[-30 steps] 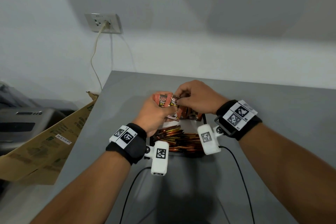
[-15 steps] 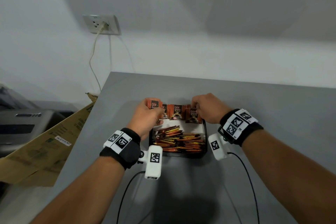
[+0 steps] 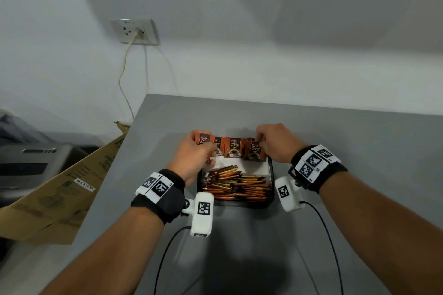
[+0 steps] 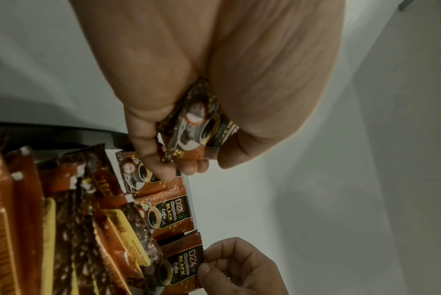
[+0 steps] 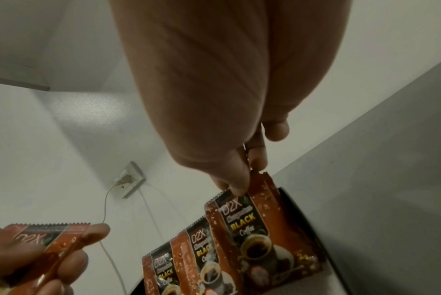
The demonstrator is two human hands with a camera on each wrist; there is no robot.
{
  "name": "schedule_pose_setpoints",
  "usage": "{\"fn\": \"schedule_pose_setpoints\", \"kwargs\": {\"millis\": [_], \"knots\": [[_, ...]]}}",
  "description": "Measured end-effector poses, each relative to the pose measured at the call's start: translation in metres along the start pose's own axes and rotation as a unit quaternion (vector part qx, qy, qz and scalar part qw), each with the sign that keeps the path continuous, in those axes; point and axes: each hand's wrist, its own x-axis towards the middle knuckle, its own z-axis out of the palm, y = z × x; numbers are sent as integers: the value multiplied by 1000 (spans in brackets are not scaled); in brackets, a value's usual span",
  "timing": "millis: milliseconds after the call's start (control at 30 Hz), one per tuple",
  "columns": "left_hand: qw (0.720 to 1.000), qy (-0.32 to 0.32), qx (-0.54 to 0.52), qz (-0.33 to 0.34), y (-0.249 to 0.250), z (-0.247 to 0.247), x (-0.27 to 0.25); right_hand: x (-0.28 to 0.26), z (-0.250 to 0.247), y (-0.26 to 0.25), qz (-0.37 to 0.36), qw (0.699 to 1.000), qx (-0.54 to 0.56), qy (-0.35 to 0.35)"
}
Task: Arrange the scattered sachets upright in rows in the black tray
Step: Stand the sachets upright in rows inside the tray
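Note:
A black tray (image 3: 272, 175) sits on the grey table. Several orange-and-black coffee sachets stand upright in a row (image 3: 233, 147) along its far edge. My left hand (image 3: 195, 151) grips one sachet (image 4: 198, 127) at the row's left end, fingers and thumb curled round it. My right hand (image 3: 269, 142) pinches the top edge of the rightmost sachet (image 5: 252, 221) between thumb and fingers. A pile of slim stick sachets (image 3: 237, 185) lies flat in the near part of the tray. The tray's far wall is hidden behind the row.
A flattened cardboard box (image 3: 60, 196) leans off the table's left edge, with a grey printer (image 3: 28, 163) behind it. A wall socket (image 3: 135, 31) with a hanging cable is at the back left. Black wrist-camera cables (image 3: 165, 254) trail over the table's near part.
A second ago both hands held sachets together above the tray. They have come down and moved apart to the two ends of the upright row, and stayed there since.

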Motion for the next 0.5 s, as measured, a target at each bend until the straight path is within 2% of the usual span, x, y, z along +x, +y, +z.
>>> {"fn": "schedule_pose_setpoints", "kwargs": {"millis": [233,500], "knots": [[1000,-6,3,-7,0,1,-1,2,7,2,2,1000,-9,8],[999,-22,-42,-15,3,2,-3,0,4,2,-20,998,-20,57]]}}
